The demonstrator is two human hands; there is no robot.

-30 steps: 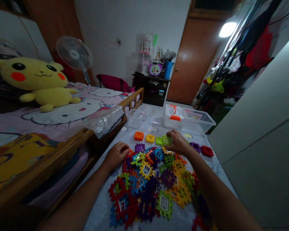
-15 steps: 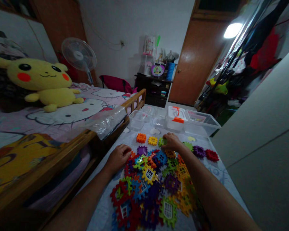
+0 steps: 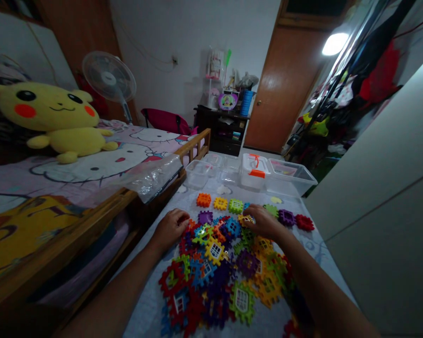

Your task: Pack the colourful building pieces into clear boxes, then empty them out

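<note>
Interlocking plastic building blocks, square with notched edges, lie in a mixed-colour pile (image 3: 215, 272) on the cloth-covered table. My right hand (image 3: 262, 221) is at the pile's far edge, its fingers closed on a yellow window block (image 3: 246, 219). Beside the pile's left edge rests my left hand (image 3: 171, 228), fingers loosely bent and apart, near a purple block (image 3: 205, 217). Beyond the pile runs a row: an orange block (image 3: 203, 200), a yellow block (image 3: 220, 203), a green window block (image 3: 236, 205), a partly hidden blue one, then a purple block (image 3: 286, 217) and a red block (image 3: 305, 222).
Clear plastic containers (image 3: 198, 174) and a lidded box with orange clips (image 3: 254, 172) stand at the table's far end. A bed with a wooden rail (image 3: 127, 206) borders the left, bearing a yellow plush toy (image 3: 66, 119). A pale panel (image 3: 384, 188) rises on the right.
My right hand has left the green window block, which now sits uncovered in the row, and has come back to grip a yellow block. The view has shifted slightly; my left hand has barely moved.
</note>
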